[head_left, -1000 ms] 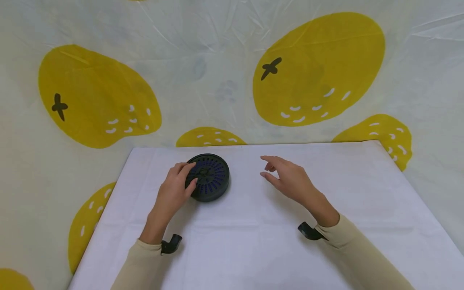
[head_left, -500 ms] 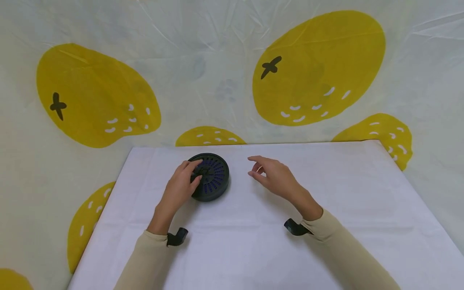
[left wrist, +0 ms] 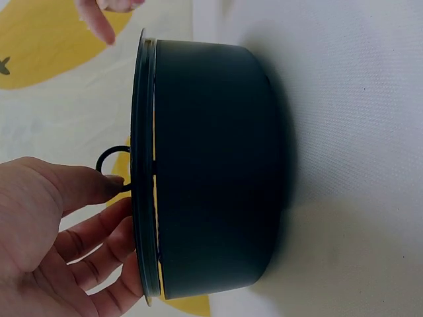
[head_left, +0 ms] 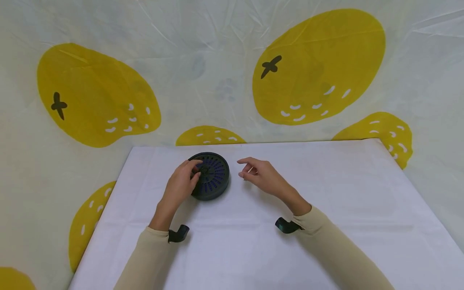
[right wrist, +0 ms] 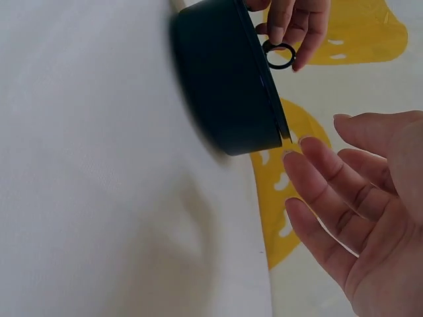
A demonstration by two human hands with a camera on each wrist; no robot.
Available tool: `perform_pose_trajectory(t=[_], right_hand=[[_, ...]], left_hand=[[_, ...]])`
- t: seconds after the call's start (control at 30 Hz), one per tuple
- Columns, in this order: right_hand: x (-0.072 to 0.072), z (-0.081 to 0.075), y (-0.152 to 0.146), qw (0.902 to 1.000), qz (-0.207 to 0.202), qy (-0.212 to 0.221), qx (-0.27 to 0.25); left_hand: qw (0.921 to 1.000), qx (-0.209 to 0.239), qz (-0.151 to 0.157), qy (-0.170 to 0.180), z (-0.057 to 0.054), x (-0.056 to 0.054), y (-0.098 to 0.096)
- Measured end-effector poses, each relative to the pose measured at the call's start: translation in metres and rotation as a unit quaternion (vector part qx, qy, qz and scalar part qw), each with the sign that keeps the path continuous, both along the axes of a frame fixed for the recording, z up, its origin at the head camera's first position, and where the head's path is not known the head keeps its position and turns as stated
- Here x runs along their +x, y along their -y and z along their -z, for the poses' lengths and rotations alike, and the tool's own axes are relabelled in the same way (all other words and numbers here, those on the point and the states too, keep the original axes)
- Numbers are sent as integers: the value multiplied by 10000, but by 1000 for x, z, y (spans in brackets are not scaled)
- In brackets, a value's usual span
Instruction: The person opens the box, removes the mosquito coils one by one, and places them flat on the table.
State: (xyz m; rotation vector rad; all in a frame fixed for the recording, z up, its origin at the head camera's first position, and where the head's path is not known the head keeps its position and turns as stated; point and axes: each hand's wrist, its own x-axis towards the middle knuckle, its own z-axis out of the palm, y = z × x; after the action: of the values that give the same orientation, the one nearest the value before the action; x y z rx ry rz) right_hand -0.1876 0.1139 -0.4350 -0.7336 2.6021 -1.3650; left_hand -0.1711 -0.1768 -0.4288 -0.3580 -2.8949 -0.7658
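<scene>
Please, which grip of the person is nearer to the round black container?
Left. The left grip is at the ring on top of the round black container; the right grip is to its right, not touching it.

At eleven o'clock of the white table (head_left: pixel 235 257) we see a black, round, smooth-walled canister (left wrist: pixel 211 172), upright, a thin gap below its slotted lid (head_left: pixel 216 175).

White-covered bench (head_left: pixel 232 257), faint creases (head_left: pixel 380 228) across surface. Behind it, pale wrinkled backdrop (head_left: pixel 203 76) printed with yellow fruit shapes (head_left: pixel 322 68): two large ones high up, each with dark cross mark (head_left: pixel 59 106) and white dashes (head_left: pixel 317 106); others partly hidden by bench.
</scene>
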Motion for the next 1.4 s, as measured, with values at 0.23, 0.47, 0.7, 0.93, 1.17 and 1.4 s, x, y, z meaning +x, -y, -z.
perform_pose_trajectory(t=[0.23,0.47,0.7,0.93,1.17,1.4], right_hand=[[-3,8,8,9976,-28,373,-586],[-7,18,18,9949,146,622,-776],[-11,28,26,9921,124,839,-928],[-12,34,32,9877,91,1095,-1115],[-13,36,35,9828,-33,1310,-1304],[-16,41,38,9837,63,1354,-1180]], left_hand=[[9998,138,-25,105,1,-4,-1],[9992,290,-106,242,-1,-6,-2],[9988,371,-141,288,0,-8,-2],[9980,503,-157,346,1,-9,-4],[9982,565,-135,167,-2,-9,-2],[9974,705,-82,91,-4,-10,3]])
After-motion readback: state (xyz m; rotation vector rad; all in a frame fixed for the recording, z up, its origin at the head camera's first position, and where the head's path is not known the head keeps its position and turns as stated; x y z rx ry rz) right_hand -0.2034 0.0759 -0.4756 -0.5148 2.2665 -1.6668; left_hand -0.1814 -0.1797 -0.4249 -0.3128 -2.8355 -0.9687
